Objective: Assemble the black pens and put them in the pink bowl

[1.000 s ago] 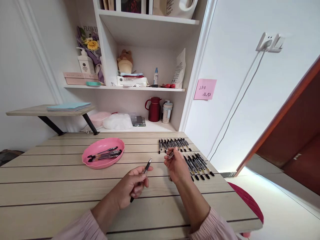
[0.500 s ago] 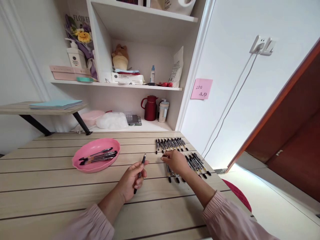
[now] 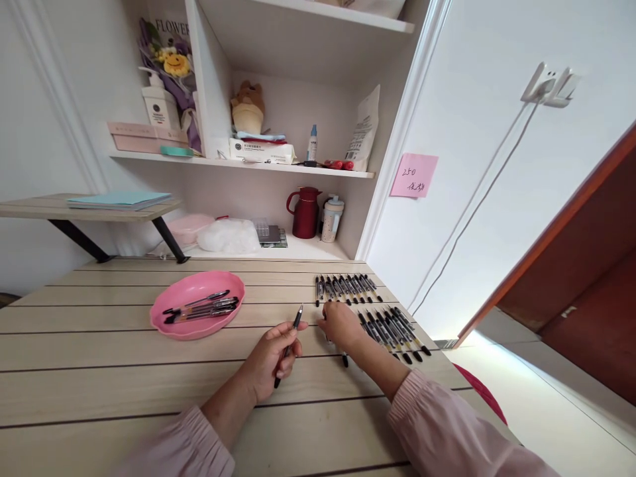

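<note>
A black pen [image 3: 297, 318] stands slanted in my left hand [image 3: 271, 361], tip upward, with the fingers closed round it. My right hand [image 3: 342, 326] is over the left end of the front row of pens [image 3: 390, 331], fingers curled downward. Whatever lies between its fingertips is mostly hidden; a dark bit shows there. Behind that hand, a second row of pens [image 3: 348, 289] lies side by side on the wooden table [image 3: 278, 424]. To the left, a pink scalloped dish [image 3: 193, 283] holds several more pens [image 3: 203, 309].
A small raised shelf [image 3: 44, 211] with blue paper [image 3: 119, 199] stands at the back left. Behind the table is a white shelf unit [image 3: 318, 250] with a red jug [image 3: 305, 213] and a tumbler [image 3: 331, 220]. A pink note [image 3: 414, 175] is stuck on the wall.
The view has shifted slightly, so the scene sits a little differently. My right hand has moved slightly left relative to the front row, showing more of its pens. My left hand still holds the pen.
</note>
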`<state>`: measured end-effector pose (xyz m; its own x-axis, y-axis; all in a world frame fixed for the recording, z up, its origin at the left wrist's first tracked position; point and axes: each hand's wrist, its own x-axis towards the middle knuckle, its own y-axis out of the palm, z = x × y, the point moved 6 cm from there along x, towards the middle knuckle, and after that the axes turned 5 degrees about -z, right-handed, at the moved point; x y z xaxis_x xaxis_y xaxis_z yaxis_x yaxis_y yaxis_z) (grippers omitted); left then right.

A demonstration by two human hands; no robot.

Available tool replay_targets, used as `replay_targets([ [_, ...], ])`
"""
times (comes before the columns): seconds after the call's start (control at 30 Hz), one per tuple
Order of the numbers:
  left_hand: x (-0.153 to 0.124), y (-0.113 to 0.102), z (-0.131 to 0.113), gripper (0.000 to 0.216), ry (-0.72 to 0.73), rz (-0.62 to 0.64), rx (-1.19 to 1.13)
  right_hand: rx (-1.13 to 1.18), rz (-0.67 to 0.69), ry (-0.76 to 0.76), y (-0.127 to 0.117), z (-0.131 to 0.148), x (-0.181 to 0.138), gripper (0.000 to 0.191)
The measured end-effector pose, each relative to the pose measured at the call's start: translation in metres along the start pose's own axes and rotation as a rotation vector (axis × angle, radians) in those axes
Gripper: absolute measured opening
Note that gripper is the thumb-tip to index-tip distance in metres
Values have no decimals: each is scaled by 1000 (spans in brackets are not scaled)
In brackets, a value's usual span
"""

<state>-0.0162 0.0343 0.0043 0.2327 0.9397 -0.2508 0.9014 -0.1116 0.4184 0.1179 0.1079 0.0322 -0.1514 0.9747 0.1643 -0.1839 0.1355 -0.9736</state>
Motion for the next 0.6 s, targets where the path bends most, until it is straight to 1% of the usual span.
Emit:
replay_targets([
  [0.17, 0, 1, 1, 36, -10, -3, 18, 22, 28, -52, 0, 1, 0, 19],
  [0.3, 1, 0, 1, 37, -14, 1, 22, 34, 34, -72, -1, 0, 2, 19],
  [0.6, 1, 1, 0, 38, -11, 2, 30, -4, 33, -47, -23, -14, 5, 18],
])
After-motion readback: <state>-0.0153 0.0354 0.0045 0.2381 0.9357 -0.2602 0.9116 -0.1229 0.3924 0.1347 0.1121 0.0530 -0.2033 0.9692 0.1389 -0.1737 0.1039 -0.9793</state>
